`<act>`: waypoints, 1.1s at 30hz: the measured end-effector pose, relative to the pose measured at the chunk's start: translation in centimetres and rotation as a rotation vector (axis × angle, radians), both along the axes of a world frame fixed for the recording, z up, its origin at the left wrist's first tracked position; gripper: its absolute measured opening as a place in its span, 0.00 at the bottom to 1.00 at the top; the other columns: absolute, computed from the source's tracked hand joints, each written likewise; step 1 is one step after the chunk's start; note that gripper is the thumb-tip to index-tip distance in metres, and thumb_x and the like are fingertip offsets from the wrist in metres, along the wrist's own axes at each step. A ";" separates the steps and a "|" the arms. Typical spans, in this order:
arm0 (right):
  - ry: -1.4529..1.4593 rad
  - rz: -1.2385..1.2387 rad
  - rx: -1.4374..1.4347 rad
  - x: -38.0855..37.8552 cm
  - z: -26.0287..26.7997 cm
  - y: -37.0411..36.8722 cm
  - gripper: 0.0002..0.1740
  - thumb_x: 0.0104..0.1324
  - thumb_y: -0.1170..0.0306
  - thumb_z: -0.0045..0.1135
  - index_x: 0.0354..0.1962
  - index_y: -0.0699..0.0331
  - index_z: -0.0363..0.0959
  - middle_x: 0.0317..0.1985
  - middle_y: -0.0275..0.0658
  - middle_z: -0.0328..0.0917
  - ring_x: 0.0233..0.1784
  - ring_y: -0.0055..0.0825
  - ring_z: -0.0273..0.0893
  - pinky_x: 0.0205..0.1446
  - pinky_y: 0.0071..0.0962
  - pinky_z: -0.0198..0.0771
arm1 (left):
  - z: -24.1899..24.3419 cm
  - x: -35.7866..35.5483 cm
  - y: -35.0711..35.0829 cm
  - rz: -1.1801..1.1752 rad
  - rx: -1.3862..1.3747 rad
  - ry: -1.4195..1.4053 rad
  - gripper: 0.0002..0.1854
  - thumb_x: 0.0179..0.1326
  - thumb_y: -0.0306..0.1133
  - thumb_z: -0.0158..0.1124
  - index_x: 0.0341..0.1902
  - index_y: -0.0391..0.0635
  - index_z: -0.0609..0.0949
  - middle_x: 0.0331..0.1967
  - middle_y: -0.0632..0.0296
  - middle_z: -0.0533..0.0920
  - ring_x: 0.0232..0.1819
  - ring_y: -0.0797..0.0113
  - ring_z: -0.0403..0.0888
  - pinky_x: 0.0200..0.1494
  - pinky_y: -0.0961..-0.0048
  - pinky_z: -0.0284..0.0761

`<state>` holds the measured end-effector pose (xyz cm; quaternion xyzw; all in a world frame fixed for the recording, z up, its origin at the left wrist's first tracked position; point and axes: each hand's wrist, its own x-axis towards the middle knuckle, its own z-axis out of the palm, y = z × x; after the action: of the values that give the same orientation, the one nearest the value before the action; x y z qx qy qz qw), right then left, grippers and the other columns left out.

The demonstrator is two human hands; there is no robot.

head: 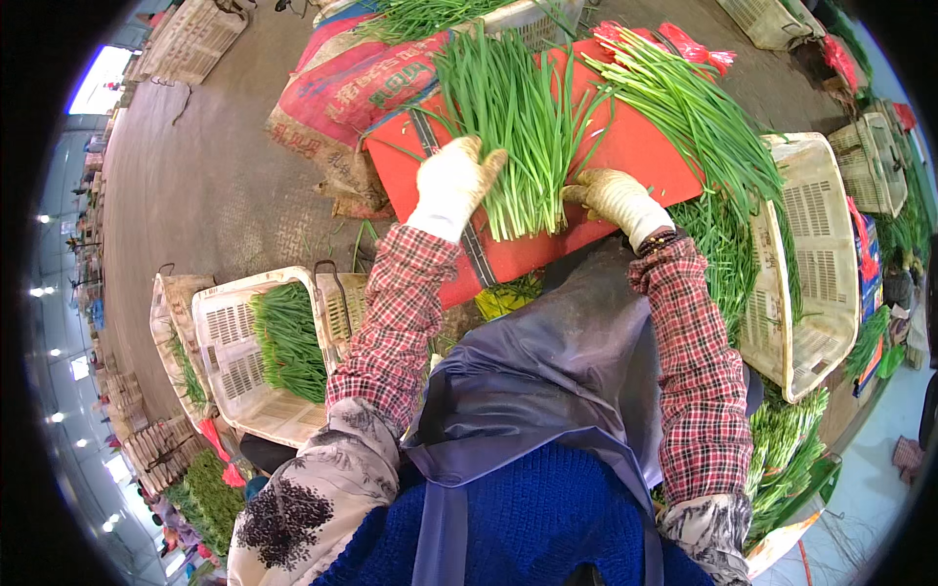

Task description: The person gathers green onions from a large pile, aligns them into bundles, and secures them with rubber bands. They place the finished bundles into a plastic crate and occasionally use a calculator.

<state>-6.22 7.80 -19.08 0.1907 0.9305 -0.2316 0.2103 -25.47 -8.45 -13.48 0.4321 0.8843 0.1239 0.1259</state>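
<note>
A loose bundle of garlic chives [513, 124] lies on a red board [396, 168], its pale stalk ends pointing towards me. My left hand [456, 179], in a whitish work glove, is at the bundle's left side. Its thumb is apart from the fingers and reaches over the stalks. My right hand [619, 199], in a similar glove, is beside the stalk ends on the right, thumb and fingers apart. A second pile of chives [670, 102] lies across the board's right part, tips hanging over the edge. A dark strap [469, 242] crosses the board at left.
A printed woven sack [352, 95] lies beyond the board at left. White plastic crates stand around me: a left one [256, 410] holding chives [289, 340], and a tipped right one [824, 315]. Red plastic ties [692, 47] lie at the far right. More greens [722, 256] are heaped beside my right arm.
</note>
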 end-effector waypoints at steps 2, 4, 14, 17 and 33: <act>-0.097 -0.049 0.095 0.6 1.7 -0.3 0.21 0.65 0.65 0.55 0.56 0.47 0.76 0.58 0.37 0.76 0.58 0.39 0.76 0.59 0.35 0.75 | 0.1 -0.6 -0.2 0.040 0.143 0.018 0.26 0.63 0.51 0.64 0.54 0.42 0.81 0.48 0.50 0.85 0.51 0.54 0.83 0.52 0.64 0.77; 0.034 -0.123 0.145 1.0 3.8 -1.3 0.21 0.65 0.63 0.56 0.56 0.48 0.76 0.57 0.38 0.77 0.58 0.40 0.76 0.59 0.37 0.74 | 0.2 -0.9 0.0 0.007 0.317 0.053 0.21 0.61 0.45 0.67 0.52 0.44 0.82 0.48 0.53 0.85 0.50 0.54 0.83 0.53 0.64 0.77; 0.055 -0.099 0.356 -2.6 3.8 -8.2 0.27 0.63 0.67 0.56 0.61 0.55 0.70 0.42 0.43 0.84 0.42 0.41 0.85 0.41 0.42 0.78 | -5.1 -0.5 8.7 -0.842 0.240 0.002 0.19 0.62 0.38 0.64 0.58 0.58 0.82 0.68 0.68 0.74 0.74 0.57 0.62 0.73 0.55 0.60; 0.204 -0.025 0.522 -2.9 1.0 -9.1 0.12 0.62 0.72 0.52 0.44 0.61 0.75 0.29 0.40 0.85 0.31 0.37 0.86 0.30 0.39 0.76 | -8.7 -0.6 9.3 -0.910 0.125 0.122 0.19 0.66 0.41 0.61 0.60 0.66 0.80 0.71 0.74 0.70 0.77 0.62 0.57 0.75 0.48 0.53; 0.344 0.121 0.208 3.1 2.5 -13.8 0.03 0.61 0.69 0.55 0.31 0.56 0.75 0.22 0.38 0.79 0.24 0.35 0.82 0.26 0.35 0.76 | -12.0 -1.3 9.1 -0.886 0.215 0.004 0.19 0.66 0.41 0.61 0.61 0.69 0.79 0.70 0.77 0.71 0.77 0.62 0.57 0.77 0.44 0.48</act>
<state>-3.14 -5.99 -16.56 0.1128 0.9813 -0.1505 0.0412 -26.82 0.64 -25.51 0.7795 0.5966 0.1486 0.1194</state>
